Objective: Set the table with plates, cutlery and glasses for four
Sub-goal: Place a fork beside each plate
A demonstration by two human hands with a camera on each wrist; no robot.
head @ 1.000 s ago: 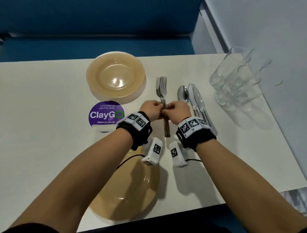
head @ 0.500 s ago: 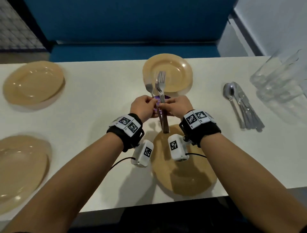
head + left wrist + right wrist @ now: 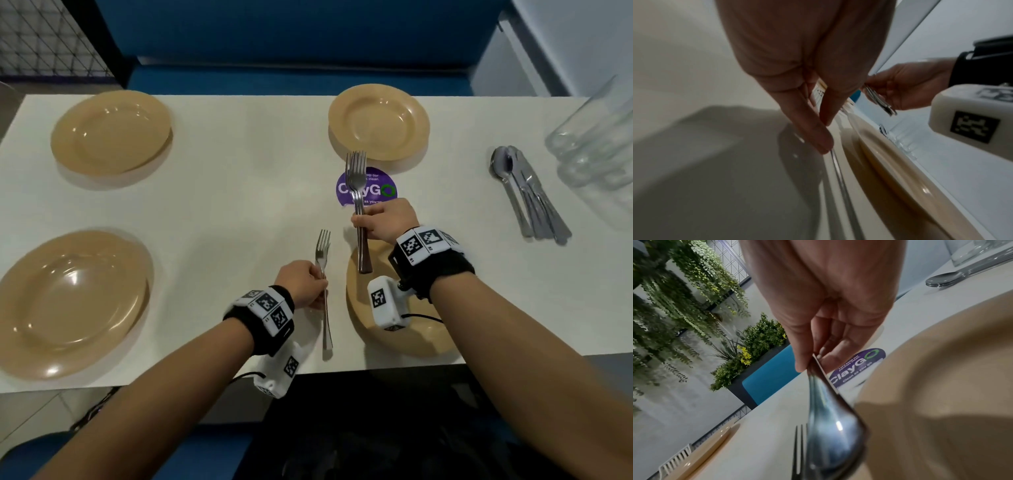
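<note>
Several tan plates lie on the white table: near plate [image 3: 404, 329], far plate [image 3: 378, 121], left far plate [image 3: 111, 132], left near plate [image 3: 68, 301]. My left hand [image 3: 303, 282] pinches a single fork [image 3: 323, 253] by its handle, lying along the table just left of the near plate. My right hand [image 3: 383, 221] grips a bundle of forks [image 3: 356, 174] held above the near plate's far rim, tines pointing away. In the left wrist view the single fork's handle [image 3: 840, 178] runs beside the plate rim [image 3: 890, 164]. The right wrist view shows the bundle's handle ends [image 3: 834, 426].
Spoons and knives [image 3: 527, 192] lie in a pile at the right, with several clear glasses [image 3: 596, 137] beyond them by the wall. A purple ClayGo sticker [image 3: 376, 188] sits between the two right plates. A blue bench runs behind the table.
The hands have parted: my left hand has drawn one fork out of the bundle and brought it down left of the near plate, while my right hand keeps the other forks.
</note>
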